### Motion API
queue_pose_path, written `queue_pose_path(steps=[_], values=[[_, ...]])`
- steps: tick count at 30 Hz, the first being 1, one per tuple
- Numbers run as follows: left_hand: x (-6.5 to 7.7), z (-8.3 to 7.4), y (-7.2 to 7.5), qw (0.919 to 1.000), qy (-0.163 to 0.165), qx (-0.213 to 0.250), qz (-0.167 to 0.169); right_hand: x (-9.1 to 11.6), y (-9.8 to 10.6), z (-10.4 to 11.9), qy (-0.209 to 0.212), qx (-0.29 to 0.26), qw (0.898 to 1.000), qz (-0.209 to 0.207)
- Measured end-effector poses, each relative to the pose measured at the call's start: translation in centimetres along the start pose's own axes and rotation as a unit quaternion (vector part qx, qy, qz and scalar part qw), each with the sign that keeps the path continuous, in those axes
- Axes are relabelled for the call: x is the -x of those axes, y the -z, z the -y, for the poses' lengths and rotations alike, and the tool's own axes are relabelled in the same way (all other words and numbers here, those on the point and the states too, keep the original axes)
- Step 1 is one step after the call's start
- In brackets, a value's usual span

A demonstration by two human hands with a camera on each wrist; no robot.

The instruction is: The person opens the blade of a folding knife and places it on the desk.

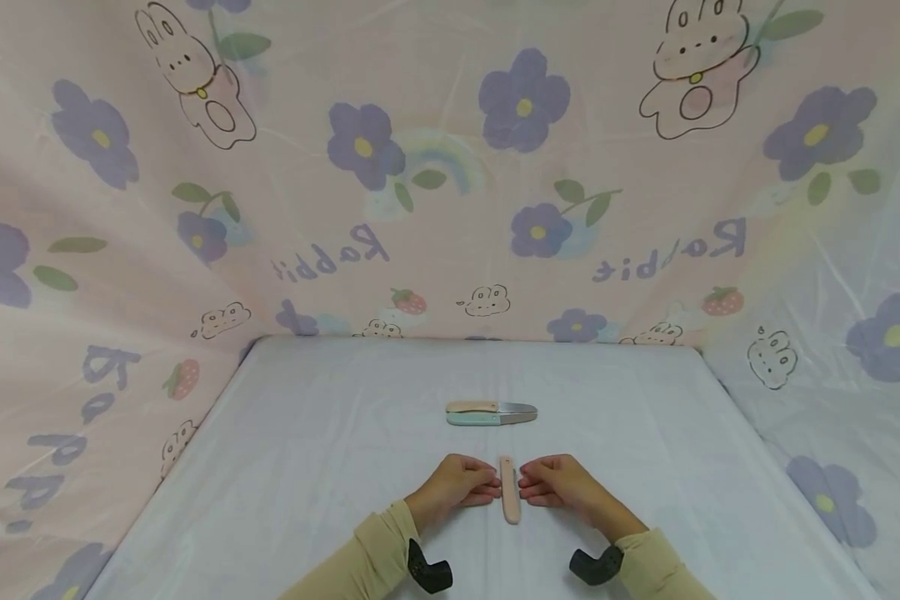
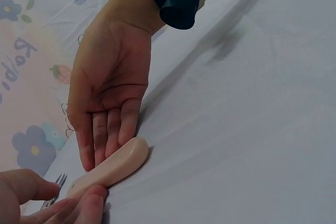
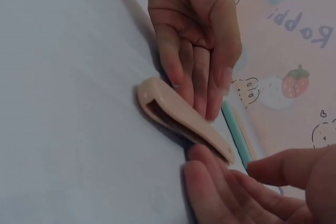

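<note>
A peach folding utensil handle [image 1: 510, 490] stands on its edge on the white cloth, pointing away from me. In the right wrist view a dark slot runs along this handle [image 3: 181, 116]. My left hand [image 1: 461, 482] is on its left side, fingertips right at the handle. From the right, my right hand [image 1: 558, 483] faces it with fairly straight fingers, fingertips close beside it. Neither hand curls round the handle. Farther off lie a peach-handled utensil [image 1: 472, 407] and a mint-green-handled utensil [image 1: 472, 420], side by side with metal heads to the right.
White cloth [image 1: 330, 417] covers the table under everything. A pink printed curtain [image 1: 435, 250] with rabbits and flowers rises along the back and both sides. Dark wrist mounts [image 1: 429, 568] sit at the sleeve cuffs, close above the cloth.
</note>
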State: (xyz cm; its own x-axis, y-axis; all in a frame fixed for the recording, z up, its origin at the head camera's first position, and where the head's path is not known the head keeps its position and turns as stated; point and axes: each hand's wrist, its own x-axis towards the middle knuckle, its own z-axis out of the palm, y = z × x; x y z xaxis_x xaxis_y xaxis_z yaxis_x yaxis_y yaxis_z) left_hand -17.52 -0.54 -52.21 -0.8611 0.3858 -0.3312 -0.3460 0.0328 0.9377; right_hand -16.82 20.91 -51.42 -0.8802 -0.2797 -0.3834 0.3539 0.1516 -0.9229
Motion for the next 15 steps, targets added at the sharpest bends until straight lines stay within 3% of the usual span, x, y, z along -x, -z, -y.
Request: queue_pose_path(steps=[4, 15], values=[[0.01, 0.16, -0.24, 1.0, 0.001, 0.001, -0.002, 0.04, -0.17, -0.11, 0.012, 0.006, 1.0, 0.009], [-0.25, 0.59, -0.34, 1.0, -0.004, -0.002, -0.008, -0.15, -0.87, -0.35, 0.035, 0.037, 0.999, -0.013]])
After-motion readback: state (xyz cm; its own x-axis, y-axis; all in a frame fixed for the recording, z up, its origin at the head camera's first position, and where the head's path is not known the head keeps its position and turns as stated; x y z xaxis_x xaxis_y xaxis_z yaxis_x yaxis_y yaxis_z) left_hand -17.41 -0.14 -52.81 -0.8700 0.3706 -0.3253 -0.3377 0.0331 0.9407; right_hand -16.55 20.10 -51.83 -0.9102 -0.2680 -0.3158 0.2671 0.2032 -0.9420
